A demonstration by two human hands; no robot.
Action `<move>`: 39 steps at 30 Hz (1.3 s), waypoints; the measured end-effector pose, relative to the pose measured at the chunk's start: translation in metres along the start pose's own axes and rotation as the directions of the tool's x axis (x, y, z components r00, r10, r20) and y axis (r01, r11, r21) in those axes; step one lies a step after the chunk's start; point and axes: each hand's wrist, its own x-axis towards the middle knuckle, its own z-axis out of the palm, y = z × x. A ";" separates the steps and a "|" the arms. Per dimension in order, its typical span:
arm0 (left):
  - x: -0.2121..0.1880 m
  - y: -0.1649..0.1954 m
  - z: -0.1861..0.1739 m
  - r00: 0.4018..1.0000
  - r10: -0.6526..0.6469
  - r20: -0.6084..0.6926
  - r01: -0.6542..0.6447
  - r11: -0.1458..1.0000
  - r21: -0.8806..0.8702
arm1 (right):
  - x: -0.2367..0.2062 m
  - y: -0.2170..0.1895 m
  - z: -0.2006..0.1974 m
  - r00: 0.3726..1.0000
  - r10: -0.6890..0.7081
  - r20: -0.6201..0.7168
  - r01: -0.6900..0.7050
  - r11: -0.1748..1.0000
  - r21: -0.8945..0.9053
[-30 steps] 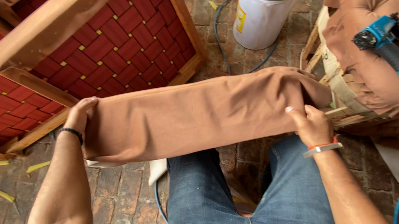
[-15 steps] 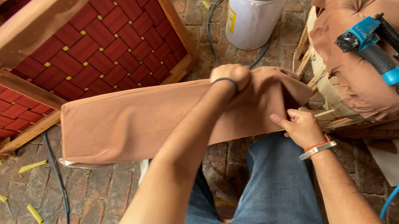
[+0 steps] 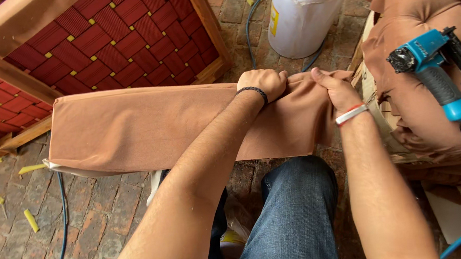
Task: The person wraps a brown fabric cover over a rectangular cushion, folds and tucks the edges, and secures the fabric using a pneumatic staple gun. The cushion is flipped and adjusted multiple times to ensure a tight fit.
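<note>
Hands together now: my left hand (image 3: 263,83) has crossed from the far end of the brown fabric-covered panel (image 3: 144,127) to clench the cloth beside my right hand's (image 3: 335,90) pinching grip, gathering that end.

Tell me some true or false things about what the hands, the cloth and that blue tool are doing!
1. Both hands grip the brown cloth at its right end. True: the left hand and right hand bunch the cloth there, side by side.
2. The right hand holds the blue tool. False: the tool rests on the tufted cushion, with no hand on it.
3. A white bucket stands on the brick floor beyond the hands. True: the bucket is there.
4. The left wrist wears a white and red band. False: that band is on the right wrist; the left wears a black one.
5. The red webbed frame lies on the cushion. False: the frame is at upper left, apart.
</note>
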 end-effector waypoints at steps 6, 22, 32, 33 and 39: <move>-0.004 -0.003 -0.007 0.955 0.132 -0.266 -0.164 0.981 -0.100 | 0.022 0.041 0.004 0.850 -0.253 -0.463 0.407 0.873 0.270; -0.143 0.038 0.056 0.867 0.404 -0.292 -0.420 0.908 0.009 | -0.011 0.055 -0.079 0.870 -0.083 -0.487 0.165 0.978 0.128; -0.137 0.060 0.085 0.794 0.164 -0.586 -0.363 0.901 -0.239 | -0.099 0.007 -0.025 0.681 -0.731 0.045 0.199 0.126 -0.972; -0.136 0.060 0.086 0.784 0.145 -0.604 -0.367 0.893 -0.261 | -0.110 -0.003 -0.015 0.729 -0.647 0.224 0.386 0.118 -0.915; -0.133 0.054 0.086 0.766 0.088 -0.637 -0.394 0.847 -0.356 | -0.103 -0.016 0.014 0.666 -0.381 0.641 0.730 0.154 -0.666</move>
